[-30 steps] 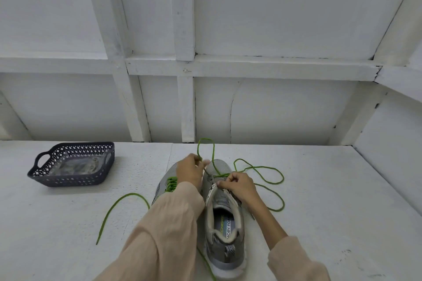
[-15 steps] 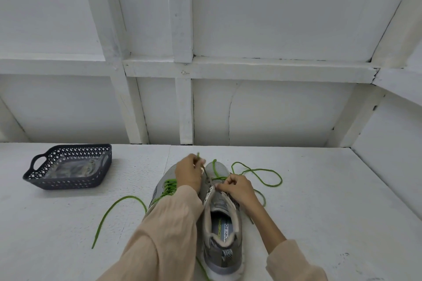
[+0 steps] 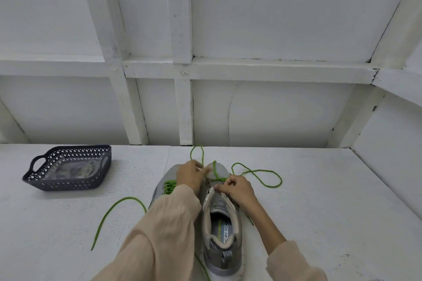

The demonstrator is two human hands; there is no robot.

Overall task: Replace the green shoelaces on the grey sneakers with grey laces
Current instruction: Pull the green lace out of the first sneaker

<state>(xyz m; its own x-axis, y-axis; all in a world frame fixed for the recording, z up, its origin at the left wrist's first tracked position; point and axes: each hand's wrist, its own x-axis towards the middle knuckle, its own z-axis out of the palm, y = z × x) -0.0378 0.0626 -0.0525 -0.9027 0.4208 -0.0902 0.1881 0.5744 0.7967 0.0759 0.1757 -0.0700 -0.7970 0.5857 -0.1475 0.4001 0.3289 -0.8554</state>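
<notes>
Two grey sneakers stand side by side on the white table, toes away from me. The right sneaker [image 3: 222,230] has most of its eyelets bare, and its green lace [image 3: 262,172] trails in loops to the right. My left hand [image 3: 190,177] pinches a loop of that lace above the toe. My right hand [image 3: 237,188] grips the sneaker's upper edge by the eyelets, near the lace. The left sneaker [image 3: 165,178], still laced in green, is mostly hidden under my left sleeve. Its loose green lace end [image 3: 114,211] curves across the table at left.
A dark perforated basket [image 3: 36,175] with handles sits at the back left, holding a clear bag whose contents I cannot make out. A white framed wall rises right behind the table, and another wall closes in the right side.
The lace loop above my left hand dropped, then rose again as the hand pulled up. The loops on the right shrank. My right hand stayed on the sneaker.
</notes>
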